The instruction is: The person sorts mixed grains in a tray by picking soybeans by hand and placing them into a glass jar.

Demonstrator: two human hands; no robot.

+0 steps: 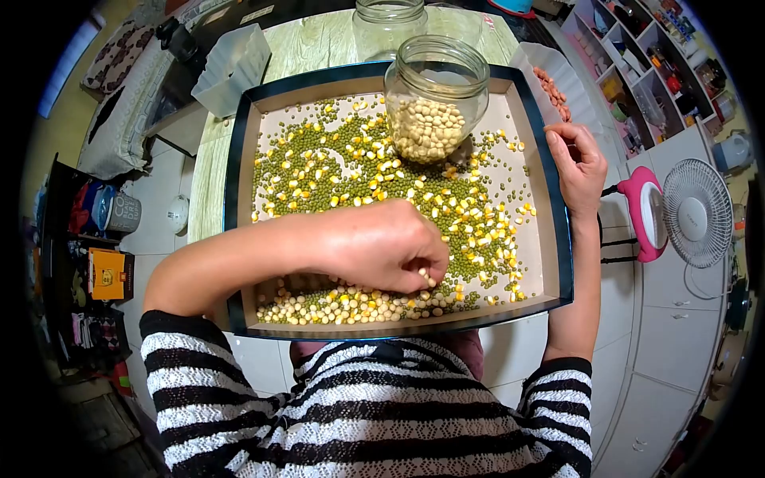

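A shallow cardboard tray point(558, 239) with a dark rim holds green mung beans point(311, 167), yellow-white corn kernels point(486, 239) and pale round beans point(339, 307). My left hand point(390, 243) is closed low over the tray's near side, with a few pale beans showing at its fingertips. Most of those pale beans lie in a band along the near wall, partly under my forearm. At the tray's right rim my right hand point(580, 163) is closed, thumb and fingers at the edge. A glass jar point(434, 60), partly filled with pale beans, stands upright inside the tray.
Behind the tray is another glass jar point(386, 28) on the pale wooden table point(307, 44). A translucent container point(233, 72) stands at the left; one at the right holds reddish-brown beans or nuts point(551, 94). A fan point(698, 211) and a pink-framed seat point(641, 211) stand rightward.
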